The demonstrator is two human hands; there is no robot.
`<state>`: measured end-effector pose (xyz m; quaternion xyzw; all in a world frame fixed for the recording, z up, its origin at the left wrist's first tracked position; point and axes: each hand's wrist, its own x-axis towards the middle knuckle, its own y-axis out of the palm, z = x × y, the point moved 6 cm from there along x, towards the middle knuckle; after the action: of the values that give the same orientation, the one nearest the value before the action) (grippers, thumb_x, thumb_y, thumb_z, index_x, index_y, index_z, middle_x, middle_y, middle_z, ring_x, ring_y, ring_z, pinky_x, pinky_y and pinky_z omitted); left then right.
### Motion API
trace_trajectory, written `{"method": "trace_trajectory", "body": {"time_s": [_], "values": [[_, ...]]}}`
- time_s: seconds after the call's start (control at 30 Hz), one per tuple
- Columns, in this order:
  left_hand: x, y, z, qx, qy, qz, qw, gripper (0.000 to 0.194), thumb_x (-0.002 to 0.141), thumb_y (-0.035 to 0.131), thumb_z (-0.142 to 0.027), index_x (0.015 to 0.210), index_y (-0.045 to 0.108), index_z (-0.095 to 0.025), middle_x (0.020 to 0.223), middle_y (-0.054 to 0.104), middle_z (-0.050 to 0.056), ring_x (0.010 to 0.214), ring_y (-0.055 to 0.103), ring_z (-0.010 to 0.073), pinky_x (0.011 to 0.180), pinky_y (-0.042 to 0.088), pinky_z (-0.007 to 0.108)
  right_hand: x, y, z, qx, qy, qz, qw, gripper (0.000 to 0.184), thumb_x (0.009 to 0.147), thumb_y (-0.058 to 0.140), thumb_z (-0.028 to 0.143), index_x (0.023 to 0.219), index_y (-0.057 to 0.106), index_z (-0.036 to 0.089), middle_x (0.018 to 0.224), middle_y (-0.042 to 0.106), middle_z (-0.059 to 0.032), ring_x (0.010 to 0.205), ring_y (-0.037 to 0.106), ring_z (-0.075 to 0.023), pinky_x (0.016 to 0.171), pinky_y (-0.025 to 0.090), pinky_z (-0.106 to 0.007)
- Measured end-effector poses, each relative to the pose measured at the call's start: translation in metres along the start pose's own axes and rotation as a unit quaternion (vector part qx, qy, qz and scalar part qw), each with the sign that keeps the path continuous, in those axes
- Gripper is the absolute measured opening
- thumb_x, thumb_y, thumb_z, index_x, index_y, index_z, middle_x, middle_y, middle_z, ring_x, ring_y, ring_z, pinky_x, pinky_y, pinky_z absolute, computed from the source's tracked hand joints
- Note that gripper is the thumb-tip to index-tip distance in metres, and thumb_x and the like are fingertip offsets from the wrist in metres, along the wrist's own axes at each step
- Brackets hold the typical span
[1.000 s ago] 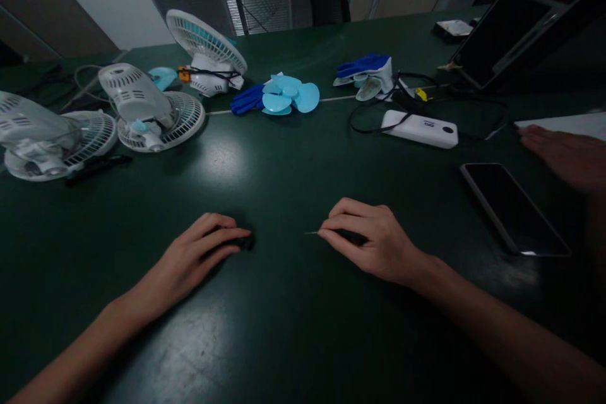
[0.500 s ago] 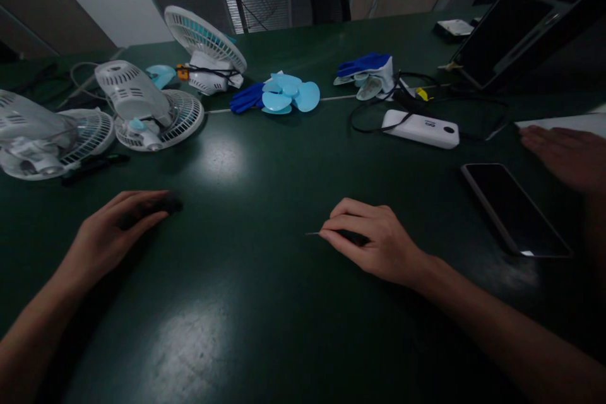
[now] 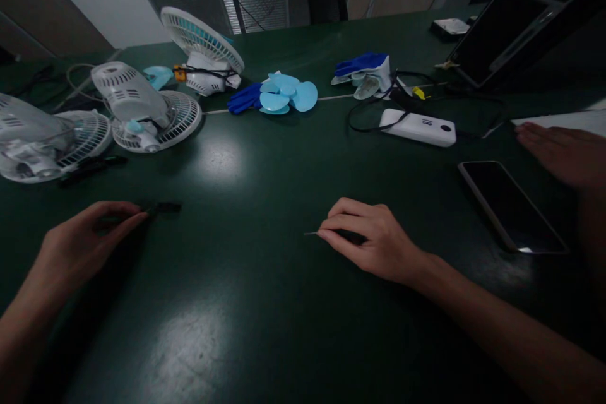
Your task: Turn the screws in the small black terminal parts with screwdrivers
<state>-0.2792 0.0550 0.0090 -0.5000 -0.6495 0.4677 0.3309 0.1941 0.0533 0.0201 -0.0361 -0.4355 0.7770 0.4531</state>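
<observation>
**Small and light, fingertip-handled**

A slim tool is grasped by its dark handle in the right hand, mid-table; it should be light and stiff, best held by the handle, its thin tip being easily bent. By the left hand's fingertips, at left, a small dark piece is seen; whether it is pinched cannot be told. It is probably light, best taken by its edges. Reach is limited far left by white fans, at right by a phone and another person's hand.
</observation>
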Motion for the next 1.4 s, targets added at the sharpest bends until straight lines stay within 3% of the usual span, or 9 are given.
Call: {"method": "trace_trajectory", "body": {"time_s": [0.17,0.27,0.37,0.53,0.67,0.9,1.13,1.4], "values": [[-0.014,-0.005,-0.016,-0.136,-0.064,-0.042,0.988,0.057,0.067,0.069,-0.066,0.108,0.069,-0.025,0.11,0.075,0.005,0.092,0.071,0.0251,0.069,0.054,0.03,0.001,0.001,0.0,0.006,-0.001,0.001,1.0,0.017,0.098,0.062,0.027,0.103,0.076,0.02,0.096,0.068,-0.0027,0.076,0.063,-0.01,0.062,0.049,-0.025],[-0.021,-0.007,-0.035,-0.16,-0.053,-0.063,0.984,0.057,0.066,0.074,-0.063,0.108,0.071,-0.025,0.111,0.075,0.005,0.101,0.07,0.0283,0.087,0.057,0.039,0.0,0.001,0.0,0.008,-0.002,0.003,1.0,0.017,0.098,0.062,0.028,0.103,0.076,0.02,0.096,0.068,-0.0025,0.076,0.063,-0.0096,0.061,0.049,-0.024],[-0.026,-0.007,-0.05,-0.177,-0.032,-0.071,0.981,0.061,0.069,0.073,-0.062,0.118,0.07,-0.026,0.119,0.073,0.005,0.11,0.068,0.0316,0.104,0.051,0.048,0.0,0.001,0.0,0.002,0.0,0.007,1.0,0.018,0.098,0.061,0.028,0.103,0.076,0.02,0.097,0.068,-0.0027,0.075,0.063,-0.0098,0.06,0.049,-0.025],[-0.032,-0.004,-0.067,-0.141,0.026,-0.056,0.988,0.051,0.079,0.066,-0.061,0.119,0.07,-0.029,0.121,0.07,0.002,0.111,0.066,0.0297,0.102,0.051,0.042,0.0,0.001,0.0,0.0,-0.001,0.008,1.0,0.019,0.099,0.06,0.029,0.103,0.076,0.02,0.097,0.069,-0.0037,0.075,0.063,-0.0106,0.061,0.049,-0.025],[-0.032,0.001,-0.07,-0.128,0.044,-0.046,0.99,0.047,0.081,0.065,-0.061,0.116,0.071,-0.031,0.126,0.067,0.0,0.113,0.064,0.0276,0.094,0.052,0.036,0.001,0.001,0.0,-0.005,-0.001,0.008,1.0,0.017,0.098,0.061,0.028,0.102,0.076,0.02,0.097,0.069,-0.0033,0.076,0.063,-0.0102,0.061,0.049,-0.025],[-0.029,0.01,-0.077,-0.149,0.103,-0.013,0.983,0.041,0.082,0.067,-0.058,0.111,0.072,-0.029,0.125,0.067,0.001,0.119,0.062,0.0252,0.114,0.042,0.04,0.001,0.002,0.0,-0.016,0.002,0.009,1.0,0.017,0.098,0.061,0.028,0.102,0.076,0.02,0.096,0.069,-0.003,0.074,0.062,-0.0101,0.062,0.048,-0.025],[-0.027,0.007,-0.076,-0.136,0.106,-0.043,0.984,0.043,0.081,0.066,-0.062,0.107,0.073,-0.027,0.126,0.067,0.003,0.122,0.061,0.0277,0.115,0.042,0.043,0.0,0.002,0.0,-0.006,-0.005,0.009,1.0,0.018,0.099,0.06,0.028,0.101,0.076,0.019,0.096,0.069,-0.004,0.075,0.063,-0.0104,0.061,0.049,-0.025],[-0.023,0.011,-0.066,-0.141,0.048,-0.006,0.989,0.052,0.077,0.067,-0.066,0.114,0.071,-0.029,0.125,0.07,0.003,0.12,0.062,0.0306,0.113,0.043,0.048,0.0,0.001,0.001,-0.009,0.0,0.014,1.0,0.019,0.099,0.06,0.03,0.101,0.076,0.02,0.096,0.069,-0.0035,0.073,0.063,-0.01,0.059,0.048,-0.024]]}}
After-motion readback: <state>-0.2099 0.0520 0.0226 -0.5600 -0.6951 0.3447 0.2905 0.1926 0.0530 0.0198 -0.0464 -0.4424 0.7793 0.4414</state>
